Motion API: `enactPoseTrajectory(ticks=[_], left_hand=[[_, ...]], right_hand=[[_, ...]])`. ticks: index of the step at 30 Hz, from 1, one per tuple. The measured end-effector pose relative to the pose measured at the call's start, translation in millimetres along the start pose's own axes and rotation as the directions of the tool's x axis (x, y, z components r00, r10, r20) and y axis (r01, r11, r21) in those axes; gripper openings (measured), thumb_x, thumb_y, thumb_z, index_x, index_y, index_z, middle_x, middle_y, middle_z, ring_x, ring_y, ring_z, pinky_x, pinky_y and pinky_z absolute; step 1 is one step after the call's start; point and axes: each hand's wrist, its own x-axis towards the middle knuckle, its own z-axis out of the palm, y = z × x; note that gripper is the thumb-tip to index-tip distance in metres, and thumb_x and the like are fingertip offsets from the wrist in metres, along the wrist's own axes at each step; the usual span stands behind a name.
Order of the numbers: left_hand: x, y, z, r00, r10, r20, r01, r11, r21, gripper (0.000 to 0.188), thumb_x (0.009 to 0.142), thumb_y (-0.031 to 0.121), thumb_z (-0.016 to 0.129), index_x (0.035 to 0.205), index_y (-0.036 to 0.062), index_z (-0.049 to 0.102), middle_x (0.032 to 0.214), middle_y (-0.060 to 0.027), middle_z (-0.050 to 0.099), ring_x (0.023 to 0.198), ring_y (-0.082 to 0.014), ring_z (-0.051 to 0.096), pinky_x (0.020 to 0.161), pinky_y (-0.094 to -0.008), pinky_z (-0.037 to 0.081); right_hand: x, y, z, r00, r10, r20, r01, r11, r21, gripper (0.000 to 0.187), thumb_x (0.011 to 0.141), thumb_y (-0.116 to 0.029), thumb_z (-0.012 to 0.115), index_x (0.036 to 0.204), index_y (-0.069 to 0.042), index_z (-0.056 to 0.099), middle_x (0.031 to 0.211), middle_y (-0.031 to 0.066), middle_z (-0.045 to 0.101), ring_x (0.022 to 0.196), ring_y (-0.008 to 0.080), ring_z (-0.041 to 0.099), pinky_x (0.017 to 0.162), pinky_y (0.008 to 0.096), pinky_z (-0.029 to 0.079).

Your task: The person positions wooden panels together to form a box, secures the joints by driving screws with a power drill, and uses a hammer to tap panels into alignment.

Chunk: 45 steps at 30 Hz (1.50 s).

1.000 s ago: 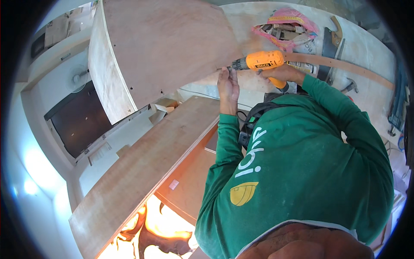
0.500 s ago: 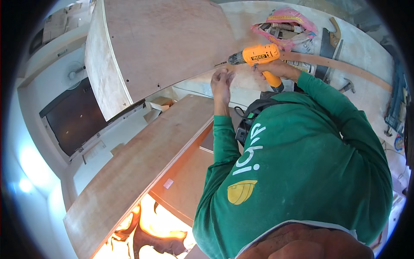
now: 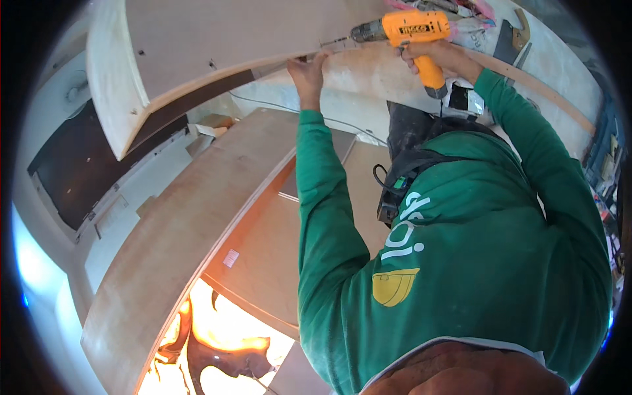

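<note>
An orange-and-black cordless drill [image 3: 418, 27] is gripped by its handle in my right hand [image 3: 438, 56]. Its thin bit points left, with the tip close to the edge of a large reddish plywood panel [image 3: 243, 33]. At that panel's near edge, just below the bit, my left hand [image 3: 307, 80] has its thumb and fingers on the wood. Part of those fingertips is hidden by the edge. A pale side board [image 3: 117, 79] joins the panel at its left end.
Below lies a long wooden cabinet [image 3: 191, 178], with a glowing, marbled panel [image 3: 224, 349] at its lower end. A thin cable [image 3: 283, 107] runs behind it. A hand saw [image 3: 510, 41] and a long wooden strip [image 3: 546, 92] lie at the upper right; a fan [image 3: 71, 92] stands at far left.
The view has shifted, so the panel and drill sit higher in it. My left hand's thumb and fingers have spread from a close pinch near the bit to the panel's edge.
</note>
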Motion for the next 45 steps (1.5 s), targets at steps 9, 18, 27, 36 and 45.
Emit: enactPoseTrajectory(ticks=[9,18,27,36,45], left_hand=[[-1,-7,2,1.000,0.005,0.017,-0.004,0.996,-0.090,0.038,0.067,0.010,0.091,0.094,-0.0041,0.066,0.093,-0.0096,0.072,0.085,-0.0191,0.064,0.078,-0.0334,0.053],[-16,-21,53,0.983,0.027,-0.179,-0.012,0.996,0.086,0.089,0.077,0.025,0.088,0.140,-0.0092,0.035,0.137,-0.0257,0.048,0.130,-0.0353,0.046,0.114,-0.0443,0.034],[-1,-30,95,0.799,0.227,-0.557,-0.065,0.953,0.296,0.090,0.081,0.016,0.082,0.147,-0.0082,0.026,0.143,-0.0296,0.040,0.132,-0.0411,0.041,0.115,-0.0457,0.030],[5,-36,85,0.870,0.216,-0.444,-0.006,0.904,0.428,0.084,0.081,0.014,0.079,0.144,-0.0091,0.029,0.145,-0.0311,0.036,0.133,-0.0426,0.039,0.117,-0.0486,0.027],[-7,-89,60,0.894,0.153,-0.421,0.129,0.812,0.570,0.081,0.084,0.008,0.067,0.149,-0.0066,0.021,0.151,-0.0291,0.033,0.135,-0.0427,0.039,0.118,-0.0484,0.028]], right_hand=[[0,-1,-17,1.000,0.010,-0.006,-0.010,0.996,-0.087,0.025,0.094,-0.014,0.061,0.113,0.002,0.062,0.080,0.0088,0.064,0.066,0.0145,0.061,0.063,0.0287,0.053],[-2,-6,-9,0.997,0.067,0.038,-0.067,0.998,0.006,0.027,0.093,-0.015,0.064,0.114,0.002,0.062,0.086,0.0057,0.064,0.070,0.0138,0.061,0.066,0.0284,0.052],[-7,-5,6,1.000,-0.012,0.013,0.013,0.995,-0.094,0.027,0.093,-0.016,0.066,0.113,0.001,0.062,0.085,0.0040,0.062,0.071,0.0130,0.061,0.067,0.0278,0.052],[-11,12,8,0.983,-0.175,0.052,0.182,0.954,-0.240,0.025,0.092,-0.015,0.064,0.112,-0.002,0.064,0.088,0.0024,0.064,0.072,0.0114,0.062,0.068,0.0272,0.052],[-9,22,18,0.987,-0.160,0.020,0.161,0.959,-0.234,0.024,0.091,-0.016,0.064,0.112,-0.003,0.067,0.079,0.0008,0.064,0.070,0.0089,0.062,0.064,0.0261,0.052]])
